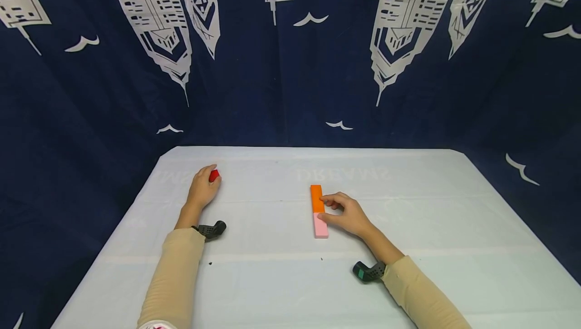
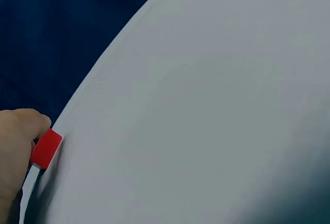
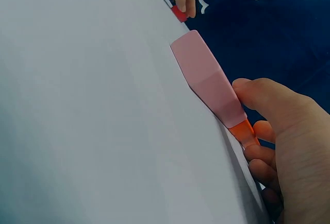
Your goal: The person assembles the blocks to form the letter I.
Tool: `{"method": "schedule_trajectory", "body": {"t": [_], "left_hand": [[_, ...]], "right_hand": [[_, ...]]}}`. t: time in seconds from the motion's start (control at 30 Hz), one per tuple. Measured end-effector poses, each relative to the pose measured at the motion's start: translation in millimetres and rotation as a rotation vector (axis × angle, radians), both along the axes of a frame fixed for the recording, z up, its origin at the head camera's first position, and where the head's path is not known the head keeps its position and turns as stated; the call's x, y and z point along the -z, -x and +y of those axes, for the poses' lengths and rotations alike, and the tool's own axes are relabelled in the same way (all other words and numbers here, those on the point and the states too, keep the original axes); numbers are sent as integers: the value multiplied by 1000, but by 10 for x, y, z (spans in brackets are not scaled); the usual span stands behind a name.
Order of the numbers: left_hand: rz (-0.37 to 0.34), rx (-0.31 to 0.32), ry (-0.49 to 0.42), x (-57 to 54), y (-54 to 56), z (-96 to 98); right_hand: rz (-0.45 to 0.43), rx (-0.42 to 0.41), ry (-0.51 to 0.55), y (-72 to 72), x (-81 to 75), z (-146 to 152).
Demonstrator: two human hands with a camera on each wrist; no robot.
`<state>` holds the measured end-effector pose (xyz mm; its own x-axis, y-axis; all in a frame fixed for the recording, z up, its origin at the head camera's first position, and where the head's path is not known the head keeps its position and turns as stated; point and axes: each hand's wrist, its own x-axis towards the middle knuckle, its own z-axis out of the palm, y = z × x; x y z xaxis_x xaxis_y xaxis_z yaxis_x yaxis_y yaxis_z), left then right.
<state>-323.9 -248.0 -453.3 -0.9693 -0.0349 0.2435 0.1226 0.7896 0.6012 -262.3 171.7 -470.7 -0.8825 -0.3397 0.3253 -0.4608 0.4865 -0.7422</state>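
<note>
At the table's far left, my left hand (image 1: 204,187) holds a small red block (image 1: 215,175) between thumb and fingers. In the left wrist view the red block (image 2: 46,149) shows beside the fingers. An orange block (image 1: 316,198) and a pink block (image 1: 320,225) lie end to end near the middle of the table, orange farther away. My right hand (image 1: 349,214) is along their right side, its thumb at the pink block and forefinger at the orange one, with a gap between the two tips. The right wrist view shows the pink block (image 3: 206,74) large, with the orange block partly hidden by fingers.
A white cloth with faint lettering covers the table (image 1: 272,278). Behind it hangs a dark blue curtain (image 1: 281,81) printed with white buildings and birds. Black camera mounts (image 1: 213,230) sit on both wrists. A few dark specks lie on the cloth.
</note>
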Motion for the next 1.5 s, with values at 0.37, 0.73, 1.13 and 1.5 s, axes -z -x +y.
{"method": "schedule_trajectory", "body": {"t": [0.37,0.73,1.13,1.5], "left_hand": [[2,-5,10,48,0,-38],[-14,-25,2,6,-3,-12],[-15,-18,-45,12,-15,74],[34,38,-47,0,22,211]], "right_hand": [[1,9,-8,-5,-12,-6],[-10,4,-9,-4,-21,-4],[-10,3,-6,2,-6,8],[-12,0,-3,-2,-6,5]]}}
